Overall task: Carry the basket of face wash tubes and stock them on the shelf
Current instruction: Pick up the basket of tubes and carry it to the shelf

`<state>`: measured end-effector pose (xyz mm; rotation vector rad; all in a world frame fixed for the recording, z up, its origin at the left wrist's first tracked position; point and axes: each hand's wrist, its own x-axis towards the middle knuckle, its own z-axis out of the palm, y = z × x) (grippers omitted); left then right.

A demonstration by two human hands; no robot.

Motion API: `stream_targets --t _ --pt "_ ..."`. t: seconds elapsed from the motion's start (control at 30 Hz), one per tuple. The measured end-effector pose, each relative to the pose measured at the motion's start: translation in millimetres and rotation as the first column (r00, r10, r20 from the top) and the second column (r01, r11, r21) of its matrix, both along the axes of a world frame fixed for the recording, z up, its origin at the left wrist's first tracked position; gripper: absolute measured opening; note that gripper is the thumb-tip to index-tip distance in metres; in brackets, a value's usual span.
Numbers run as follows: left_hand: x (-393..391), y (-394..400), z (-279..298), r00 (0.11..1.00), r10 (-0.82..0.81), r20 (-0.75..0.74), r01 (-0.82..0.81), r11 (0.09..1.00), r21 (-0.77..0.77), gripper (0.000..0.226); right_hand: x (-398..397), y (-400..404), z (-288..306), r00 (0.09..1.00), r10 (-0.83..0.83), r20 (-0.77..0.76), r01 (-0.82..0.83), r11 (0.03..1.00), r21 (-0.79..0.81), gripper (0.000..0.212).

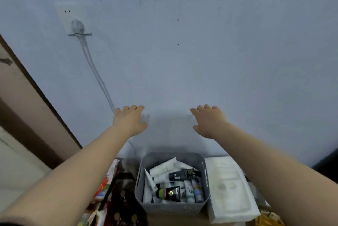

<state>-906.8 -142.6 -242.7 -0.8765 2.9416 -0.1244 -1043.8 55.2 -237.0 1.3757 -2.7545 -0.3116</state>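
Basket (pixel 172 205) of tubes (pixel 175 181) sits against the wall, both hands (pixel 130 121) (pixel 208 121) spread empty above its rim.

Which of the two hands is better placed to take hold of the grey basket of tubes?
Neither clearly. The left hand and right hand are both open and raised level above the basket, which sits roughly midway between them. Its size suggests lowering both hands together, one to each side.
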Motion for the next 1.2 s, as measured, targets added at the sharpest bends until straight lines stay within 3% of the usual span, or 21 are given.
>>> stream_targets --t 0.2,0.3,0.37,0.5,0.6,0.73,0.9,0.97,1.03,1.07,1.13,1.2 --pt "-3.4 -9.3 -76.8 0.983 0.119 0.143 -0.149 0.964 0.222 0.063 -38.3 11.5 -80.1 0.974 -0.055 0.221 0.035 0.995 0.096 0.052" --pt "-3.1 -8.6 -111.3 0.96 0.175 0.219 -0.243 0.909 0.338 0.062 -49.8 18.9 -125.3 0.914 -0.153 0.375 0.102 0.983 0.153 0.054" --pt "-3.1 -9.8 -135.9 0.946 0.213 0.245 -0.305 0.837 0.453 0.062 -55.7 22.8 -157.2 0.851 -0.213 0.48 0.147 0.974 0.172 0.057" --pt "-5.1 -21.9 -205.0 0.902 0.29 0.319 -0.431 0.623 0.653 0.085 -64.0 27.3 -215.0 0.702 -0.37 0.609 0.259 0.929 0.265 0.057" --pt "-14.2 -23.7 -228.5 0.869 0.344 0.355 -0.492 0.529 0.691 0.085 -69.8 31.1 -253.9 0.629 -0.454 0.631 0.322 0.891 0.32 0.051" --pt "-26.5 -33.8 -267.9 0.795 0.441 0.417 -0.593 0.423 0.685 0.063 -75.4 34.1 -303.8 0.521 -0.556 0.648 0.411 0.828 0.382 0.046" --pt "-31.8 -51.2 -321.8 0.709 0.496 0.502 -0.689 0.331 0.645 0.07 -85.5 33.3 -356.0 0.429 -0.627 0.651 0.5 0.764 0.407 0.042" --pt "-31.1 -54.5 -344.4 0.662 0.496 0.562 -0.726 0.238 0.645 0.043 -88.5 31.1 -374.7 0.386 -0.641 0.664 0.538 0.741 0.402 0.031" --pt "-32.8 -55.0 -355.7 0.629 0.511 0.586 -0.731 0.132 0.669 0.013 -90.7 28.9 -392.0 0.307 -0.648 0.697 0.587 0.706 0.397 0.027" --pt "-32.0 -58.6 -364.5 0.617 0.527 0.584 -0.722 0.086 0.686 0.017 -91.5 27.0 -397.7 0.26 -0.647 0.716 0.61 0.685 0.398 0.03" --pt "-25.1 -71.4 -391.2 0.577 0.575 0.58 -0.708 -0.002 0.706 0.052 -93.9 23.9 -407.6 0.147 -0.637 0.757 0.686 0.617 0.386 0.033" --pt "-16.9 -83.1 -421.3 0.513 0.64 0.572 -0.665 -0.124 0.736 0.065 -96.3 22.8 -416.7 -0.047 -0.564 0.824 0.794 0.479 0.373 0.03"
